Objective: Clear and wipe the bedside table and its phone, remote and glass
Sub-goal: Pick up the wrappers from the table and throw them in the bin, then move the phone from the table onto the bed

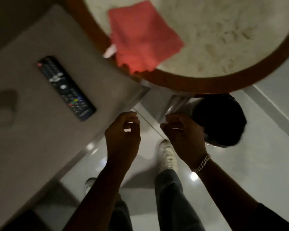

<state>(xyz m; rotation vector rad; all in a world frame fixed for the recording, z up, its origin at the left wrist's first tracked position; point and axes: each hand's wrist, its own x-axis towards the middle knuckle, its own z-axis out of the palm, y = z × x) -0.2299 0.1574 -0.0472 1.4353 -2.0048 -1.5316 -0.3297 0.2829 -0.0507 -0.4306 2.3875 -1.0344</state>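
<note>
Round table (pixel 182 84): marble top bare but for the cloth.
Bed (pixel 32 130): holds the remote; blurred shape at left edge, unidentified.
Cloth (pixel 143 37): pink, corner overhanging the table rim; a careless tug could drop it.
Remote (pixel 66 88): near the bed edge; a knock could send it off.
Left hand (pixel 123 132), right hand (pixel 182 132): loosely curled, empty, over the floor.
Phone, glass: not visible.

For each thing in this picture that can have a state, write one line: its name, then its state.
Pink cloth: lying flat on the round table, one corner over the rim.
Round table: cleared except for the cloth.
Remote: lying face up on the grey surface.
Left hand: empty, fingers loosely curled.
Right hand: empty, fingers curled.
</note>
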